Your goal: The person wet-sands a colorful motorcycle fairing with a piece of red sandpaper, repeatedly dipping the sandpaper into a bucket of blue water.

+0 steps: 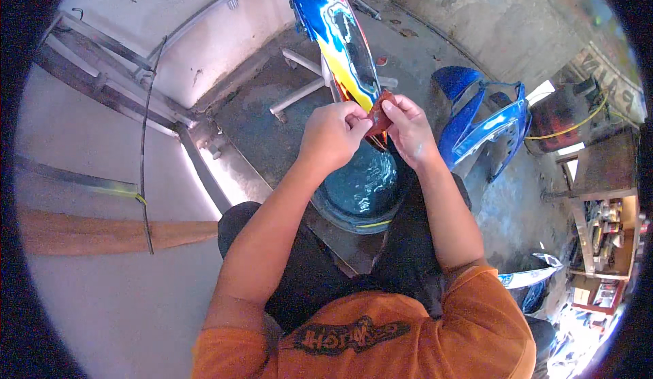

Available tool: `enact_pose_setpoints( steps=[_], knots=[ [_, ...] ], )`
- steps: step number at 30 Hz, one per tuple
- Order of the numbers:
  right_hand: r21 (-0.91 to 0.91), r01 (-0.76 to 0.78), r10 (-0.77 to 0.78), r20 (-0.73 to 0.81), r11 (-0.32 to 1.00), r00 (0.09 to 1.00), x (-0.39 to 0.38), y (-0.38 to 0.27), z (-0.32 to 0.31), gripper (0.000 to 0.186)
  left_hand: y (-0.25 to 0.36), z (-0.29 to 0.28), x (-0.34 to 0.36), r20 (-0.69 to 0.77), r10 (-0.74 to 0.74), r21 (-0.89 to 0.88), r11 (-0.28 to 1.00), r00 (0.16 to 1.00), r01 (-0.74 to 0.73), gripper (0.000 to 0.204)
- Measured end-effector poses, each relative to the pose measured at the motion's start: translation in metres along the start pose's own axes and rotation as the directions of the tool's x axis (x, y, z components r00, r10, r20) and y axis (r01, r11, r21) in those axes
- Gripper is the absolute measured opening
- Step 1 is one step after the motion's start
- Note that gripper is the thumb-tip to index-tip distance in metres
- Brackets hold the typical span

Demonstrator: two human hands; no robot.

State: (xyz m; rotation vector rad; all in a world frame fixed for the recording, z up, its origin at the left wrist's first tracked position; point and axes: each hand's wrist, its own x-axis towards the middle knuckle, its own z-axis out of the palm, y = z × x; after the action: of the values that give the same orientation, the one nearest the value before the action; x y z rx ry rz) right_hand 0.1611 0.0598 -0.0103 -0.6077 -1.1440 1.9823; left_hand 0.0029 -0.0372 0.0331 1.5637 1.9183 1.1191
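Note:
Between my two hands is a small reddish-brown sheet that looks like folded sandpaper. My left hand pinches its left edge between thumb and fingers. On the other side my right hand grips it with thumb and fingertips. Just beyond my hands stands a long, glossy motorcycle body panel in blue, yellow and black; its near end is partly hidden by my hands. Below them, between my knees, a round basin holds rippling water.
A metal stand is behind the colourful panel. To the right, a blue motorcycle fairing rests on the floor near a dark drum. Wooden shelves hold cans at far right. A thin rod hangs at left.

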Motion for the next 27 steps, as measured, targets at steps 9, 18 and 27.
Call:
enact_pose_setpoints(
  steps=[9, 18, 27],
  knots=[
    [-0.215, 0.015, -0.019, -0.012, 0.977, 1.000, 0.005, 0.010, -0.009, 0.019, -0.002, 0.000, 0.002, 0.004, -0.023, -0.007, 1.000, 1.000, 0.023, 0.021],
    [-0.558, 0.146, -0.272, -0.149, 0.817, 0.951, 0.017, 0.010, -0.032, 0.015, -0.020, 0.010, 0.013, -0.088, 0.023, 0.112, 0.994, 0.996, -0.013, 0.031],
    [-0.630, 0.044, -0.154, -0.121, 0.775, 0.981, 0.072, -0.051, 0.024, 0.025, -0.017, -0.001, 0.002, -0.040, -0.021, 0.486, 0.873, 0.999, 0.038, 0.067]
  ],
)
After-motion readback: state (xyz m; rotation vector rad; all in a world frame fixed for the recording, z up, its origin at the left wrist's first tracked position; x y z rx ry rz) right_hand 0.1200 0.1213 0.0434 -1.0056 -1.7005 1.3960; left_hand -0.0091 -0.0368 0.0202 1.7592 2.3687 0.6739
